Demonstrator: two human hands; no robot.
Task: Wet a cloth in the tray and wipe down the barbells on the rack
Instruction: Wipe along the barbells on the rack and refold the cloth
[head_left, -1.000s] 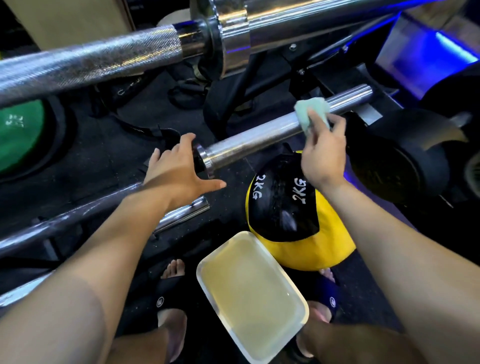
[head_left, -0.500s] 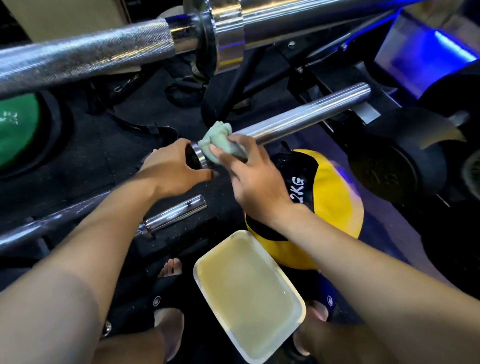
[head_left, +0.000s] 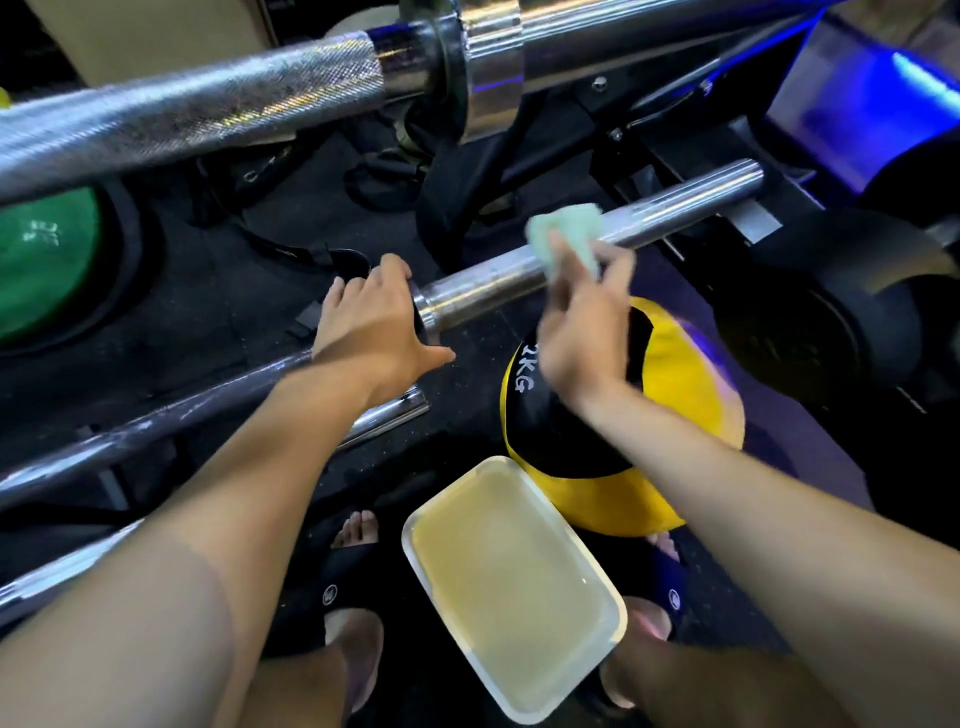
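A pale green cloth (head_left: 563, 236) lies over the chrome sleeve of the lower barbell (head_left: 675, 205), about midway along it. My right hand (head_left: 584, 332) pinches the cloth from below and is blurred by motion. My left hand (head_left: 371, 325) grips the same barbell at its collar, where the sleeve meets the shaft. A second, thicker barbell (head_left: 208, 106) with a knurled shaft runs across the top of the view. On the floor between my feet sits a white tray (head_left: 613, 623) filled with yellowish liquid.
A yellow and black 2KG ball (head_left: 691, 384) lies on the floor just behind the tray. A green ball (head_left: 41, 254) is at the left, black weight plates (head_left: 810, 338) at the right. A short chrome bar (head_left: 389, 413) lies under my left wrist.
My right hand slid the cloth from the sleeve's far end to the collar, and now back out to the middle. My left hand stayed on the collar.
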